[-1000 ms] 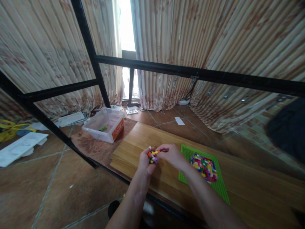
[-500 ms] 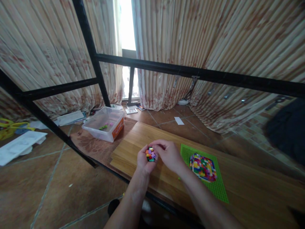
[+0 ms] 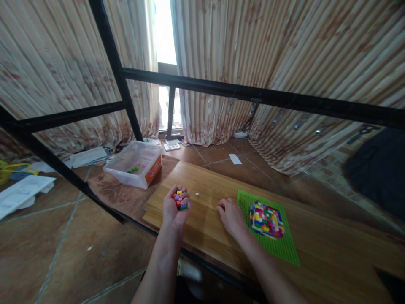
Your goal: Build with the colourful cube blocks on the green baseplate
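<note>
My left hand [image 3: 176, 208] is cupped palm up round several small toy building bricks [image 3: 180, 199] in orange, yellow, purple, red and green. On the wooden board [image 3: 205, 177] a tiny pale brick [image 3: 197, 194] lies between my two hands. My right hand [image 3: 230, 214] rests low over the wood with its fingers curled together; whatever they may hold is hidden. Just right of it lies a green studded baseplate [image 3: 289, 249]. A multicoloured brick build [image 3: 267, 219] with a stepped outline stands on that plate.
A clear plastic box [image 3: 126, 175] with a few green and pink bricks stands on a brown cloth [image 3: 101, 190] at the left. Black metal bars [image 3: 202, 85] cross behind the board. A white foam tray [image 3: 25, 190] and papers lie on the tiled floor.
My hands have moved apart: the left shifted left with the bricks, the right pulled away from them toward the baseplate. A tiny pale brick now shows on the wood.
</note>
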Available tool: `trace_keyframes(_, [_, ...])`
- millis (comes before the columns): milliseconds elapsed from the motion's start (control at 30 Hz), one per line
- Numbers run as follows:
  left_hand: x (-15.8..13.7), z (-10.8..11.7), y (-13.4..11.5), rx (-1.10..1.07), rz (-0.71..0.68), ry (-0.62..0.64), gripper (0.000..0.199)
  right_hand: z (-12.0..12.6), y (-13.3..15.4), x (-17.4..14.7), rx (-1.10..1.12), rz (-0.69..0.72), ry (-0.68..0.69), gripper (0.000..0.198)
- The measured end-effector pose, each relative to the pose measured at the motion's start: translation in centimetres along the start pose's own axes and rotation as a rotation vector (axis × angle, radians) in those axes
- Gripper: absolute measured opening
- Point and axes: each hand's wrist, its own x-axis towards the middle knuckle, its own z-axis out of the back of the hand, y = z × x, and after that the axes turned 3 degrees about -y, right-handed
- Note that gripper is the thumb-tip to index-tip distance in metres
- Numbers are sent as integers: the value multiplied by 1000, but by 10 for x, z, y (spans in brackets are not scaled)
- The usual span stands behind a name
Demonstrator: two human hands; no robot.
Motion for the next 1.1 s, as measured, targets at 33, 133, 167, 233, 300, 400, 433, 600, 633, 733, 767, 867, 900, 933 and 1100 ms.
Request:
trace_keyframes(33, [-1, 0, -2, 9, -14, -5, 25, -2, 5, 3, 15, 11, -1, 13])
trace_keyframes(133, [-2, -1, -6, 42, -58, -38, 27, -8, 24, 17, 72, 67, 9, 14])
trace_keyframes(167, [-1, -1, -5, 54, -68, -50, 28, -11, 32, 23, 90, 87, 13, 16])
trace_keyframes(233, [-1, -2, -4, 84, -77, -73, 29, -19, 46, 34, 117, 119, 19, 18])
trace_keyframes(300, [-1, -2, -3, 121, -71, -91, 29, -28, 57, 43, 123, 117, 25, 15])
trace_keyframes(400, [0, -2, -2, 176, -57, -103, 31, -37, 66, 51, 128, 97, 29, 15])
trace_keyframes(433, [0, -2, -2, 194, -56, -103, 30, -36, 66, 51, 137, 91, 26, 15])
trace_keyframes(600, [2, -3, 13, 368, 4, -143, 28, -2, 57, 28, 225, 24, -34, 14])
trace_keyframes(633, [2, -3, 20, 411, 28, -154, 28, 11, 54, 18, 250, 14, -52, 16])
trace_keyframes(733, [0, -1, 52, 521, 138, -164, 23, 49, 41, -12, 420, 41, -160, 17])
trace_keyframes(767, [-2, 1, 65, 554, 192, -164, 22, 59, 37, -22, 425, 54, -175, 16])
trace_keyframes(867, [-6, 7, 102, 630, 318, -162, 21, 82, 25, -43, 319, 56, -148, 17])
trace_keyframes(900, [-8, 9, 112, 647, 316, -159, 22, 87, 21, -48, 283, 49, -136, 18])
trace_keyframes(933, [-9, 11, 120, 649, 330, -160, 23, 90, 18, -52, 257, 40, -127, 20])
trace_keyframes(1100, [-15, 8, 145, 632, 350, -132, 21, 102, -4, -63, 319, 7, -120, 24])
